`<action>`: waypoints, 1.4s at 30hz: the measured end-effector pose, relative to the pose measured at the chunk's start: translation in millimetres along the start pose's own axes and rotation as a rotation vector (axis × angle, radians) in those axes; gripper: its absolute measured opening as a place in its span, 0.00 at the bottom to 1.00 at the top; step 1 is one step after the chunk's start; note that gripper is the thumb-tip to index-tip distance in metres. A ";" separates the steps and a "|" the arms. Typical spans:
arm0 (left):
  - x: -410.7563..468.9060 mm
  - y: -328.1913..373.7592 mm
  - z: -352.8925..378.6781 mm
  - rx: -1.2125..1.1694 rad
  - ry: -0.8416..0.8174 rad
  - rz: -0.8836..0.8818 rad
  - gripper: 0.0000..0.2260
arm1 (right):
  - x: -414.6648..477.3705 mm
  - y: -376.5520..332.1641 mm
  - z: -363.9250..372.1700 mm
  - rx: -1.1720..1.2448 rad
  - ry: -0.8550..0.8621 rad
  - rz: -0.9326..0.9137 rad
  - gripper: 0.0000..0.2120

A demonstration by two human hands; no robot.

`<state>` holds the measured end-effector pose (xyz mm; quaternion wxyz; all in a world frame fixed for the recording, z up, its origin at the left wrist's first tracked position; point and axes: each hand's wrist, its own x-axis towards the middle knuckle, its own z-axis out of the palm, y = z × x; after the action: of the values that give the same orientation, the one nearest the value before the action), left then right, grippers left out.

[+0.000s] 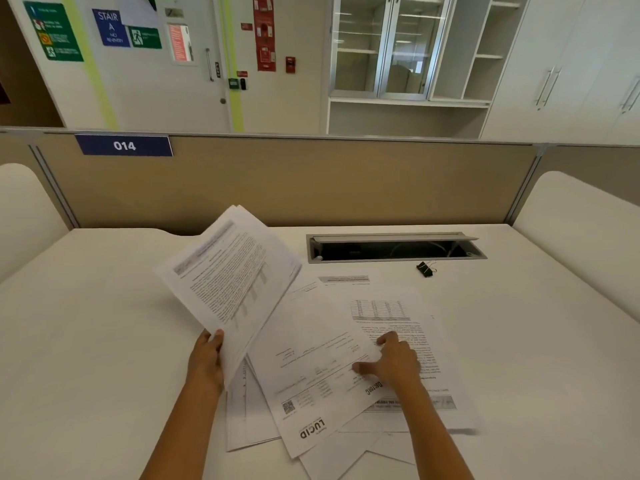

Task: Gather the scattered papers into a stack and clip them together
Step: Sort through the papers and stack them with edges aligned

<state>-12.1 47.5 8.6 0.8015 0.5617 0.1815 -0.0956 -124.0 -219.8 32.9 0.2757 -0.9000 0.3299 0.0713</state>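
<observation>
White sheaf (228,271) pinched in left grip (207,358), right grip (394,360) spread flat on scattered papers (311,368), binder clip (425,269) well apart

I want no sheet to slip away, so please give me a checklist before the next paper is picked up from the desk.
1. Left hand holds the gathered sheets firmly: ok, thumb on top, sheets lifted.
2. Right hand is on the LUCID sheet: ok, fingers pressing its edge.
3. Held sheets have even edges: not ok, they fan out.
4. Loose papers remaining on desk: not ok, several overlap.
5. Binder clip is available: ok, near the cable slot.
6. Sheets hidden underneath: cannot tell.
</observation>
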 end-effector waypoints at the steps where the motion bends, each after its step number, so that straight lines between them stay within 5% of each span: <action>1: 0.3 -0.3 -0.2 0.000 -0.005 0.005 0.18 | 0.4 -1.6 -1.0 0.038 -0.029 0.004 0.36; 4: 2.7 -2.7 -0.9 0.000 -0.004 -0.005 0.18 | -0.1 -3.4 -1.8 0.201 -0.076 -0.022 0.25; 10: 3.4 -3.2 -1.6 -0.028 -0.012 -0.012 0.18 | -8.0 19.2 -13.7 0.437 0.129 -0.091 0.05; 13: 3.4 -3.8 -1.3 -0.029 -0.008 -0.013 0.18 | -10.8 47.2 -26.6 0.406 0.226 -0.006 0.07; 23: -0.1 -2.9 -0.5 0.019 -0.015 0.003 0.17 | -26.7 80.9 -32.8 0.054 0.355 0.349 0.38; 29: -0.1 -2.8 0.1 0.033 -0.002 0.004 0.18 | -23.7 76.3 -31.0 0.248 0.262 0.313 0.32; 34: 0.3 -3.6 -0.6 0.068 0.001 0.016 0.18 | -39.3 67.5 -50.4 0.291 0.322 0.226 0.14; 42: -3.0 -8.1 9.1 0.243 0.019 0.078 0.20 | -86.9 43.1 -157.8 0.456 0.639 0.022 0.16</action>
<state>-16.1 36.0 5.6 0.7290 0.6621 0.1541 -0.0805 -226.8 -284.5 172.8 0.3512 -0.7889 0.4162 -0.2848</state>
